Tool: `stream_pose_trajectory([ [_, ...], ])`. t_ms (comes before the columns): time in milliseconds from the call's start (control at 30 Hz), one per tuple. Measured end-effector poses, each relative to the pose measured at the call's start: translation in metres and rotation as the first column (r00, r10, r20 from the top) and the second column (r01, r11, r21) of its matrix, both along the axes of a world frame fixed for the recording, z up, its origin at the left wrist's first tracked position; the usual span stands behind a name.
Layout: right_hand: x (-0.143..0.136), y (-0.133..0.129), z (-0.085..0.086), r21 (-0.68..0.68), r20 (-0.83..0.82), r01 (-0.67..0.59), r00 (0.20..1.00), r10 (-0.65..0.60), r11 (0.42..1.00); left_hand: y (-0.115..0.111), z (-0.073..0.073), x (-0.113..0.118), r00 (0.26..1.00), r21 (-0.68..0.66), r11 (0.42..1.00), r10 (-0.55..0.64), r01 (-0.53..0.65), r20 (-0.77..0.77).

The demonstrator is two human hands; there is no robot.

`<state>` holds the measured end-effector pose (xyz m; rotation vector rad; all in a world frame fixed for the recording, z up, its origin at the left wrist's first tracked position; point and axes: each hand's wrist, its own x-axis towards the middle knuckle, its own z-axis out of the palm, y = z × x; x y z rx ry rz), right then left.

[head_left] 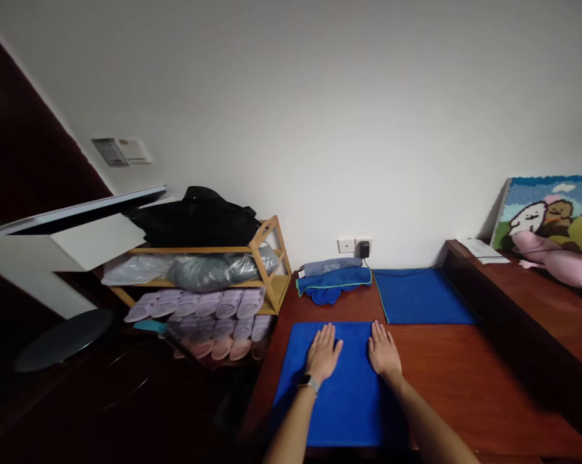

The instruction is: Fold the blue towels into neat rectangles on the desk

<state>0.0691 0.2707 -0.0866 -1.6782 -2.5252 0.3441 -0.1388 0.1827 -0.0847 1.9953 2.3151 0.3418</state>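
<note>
A blue cloth (351, 406) lies spread flat on the reddish-brown wooden table (455, 380). My left hand (323, 354), with a watch (308, 383) on its wrist, rests flat on the cloth left of its middle, fingers stretched toward the wall. On the cloth's right side my right hand (384, 351) lies flat too, fingers out. Neither hand grips anything. Behind and to the right, a second blue cloth (421, 296) is laid flat. At the back left sits a crumpled blue cloth (334, 282) with green edging, against a grey-blue folded one (332, 265).
A black plug (365, 249) sits in the wall socket, its cable trailing right. A wooden rack (277, 283) with slippers (230, 303) and a black bag (198, 219) stands left. On the raised right ledge are a pink plush toy (559, 261) and a picture (537, 209).
</note>
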Motion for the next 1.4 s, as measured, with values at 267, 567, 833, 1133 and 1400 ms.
stream_pose_trajectory([
  [267,-0.001,0.001,-0.003,-0.003,0.001,0.007,1.0,-0.007,1.0,-0.038,-0.012,-0.088,0.968,0.056,0.975,0.222,-0.216,-0.114],
  [567,0.007,-0.019,-0.004,-0.041,-0.012,0.018,1.0,-0.019,0.999,-0.035,-0.013,-0.082,0.97,0.044,0.975,0.222,-0.218,-0.101],
  [833,0.011,-0.03,-0.001,-0.035,-0.029,0.002,1.0,-0.003,0.999,-0.034,-0.001,-0.092,0.975,-0.007,0.979,0.2,-0.201,-0.1],
  [1133,0.012,-0.029,-0.003,-0.014,-0.028,-0.012,1.0,0.011,1.0,0.003,-0.004,0.066,0.982,0.076,0.979,-0.19,0.19,-0.015],
  [1400,0.012,-0.03,0.0,-0.026,-0.025,0.006,1.0,-0.006,1.0,-0.023,-0.004,0.03,0.999,0.009,0.999,-0.043,0.043,0.006],
])
